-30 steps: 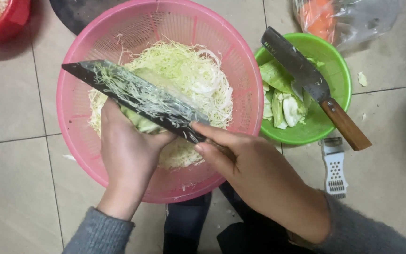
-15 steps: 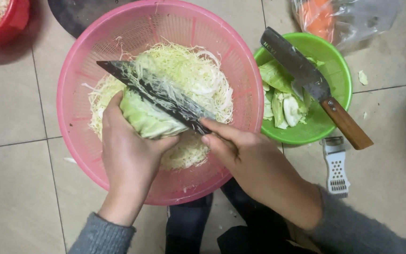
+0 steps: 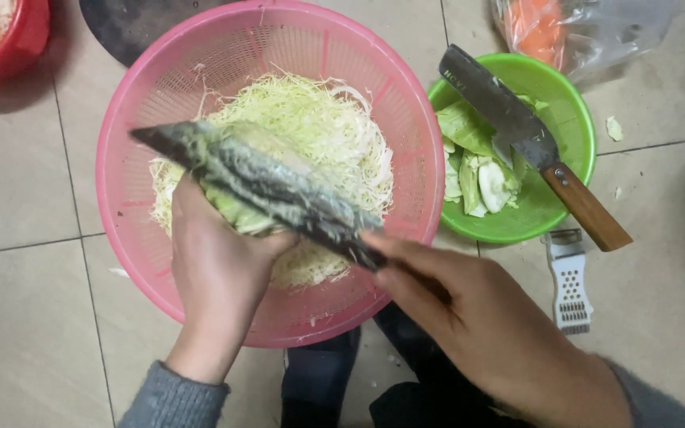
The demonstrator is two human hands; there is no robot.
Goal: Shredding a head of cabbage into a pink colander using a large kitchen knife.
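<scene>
Over the round pink plastic strainer basket (image 3: 406,143), I see my left hand (image 3: 216,269) clamped on the pale green cabbage wedge (image 3: 235,212), my right hand (image 3: 469,317) gripping the dark broad-bladed knife (image 3: 271,186) lying across my left fingers.

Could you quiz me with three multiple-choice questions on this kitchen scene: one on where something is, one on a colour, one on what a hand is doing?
1. Where does the wooden-handled cleaver lie?
A. across the green bowl
B. inside the pink basket
C. in the red bowl

2. What colour is the basket holding the shredded cabbage?
A. blue
B. pink
C. white

3. What is the left hand doing?
A. resting flat on the floor
B. gripping the grater
C. holding a cabbage piece over the basket

Answers: 1 A, its blade spans the bowl's rim. 2 B, pink mesh shows all round. 3 C, its fingers cup the cabbage under the right hand's knife.
</scene>
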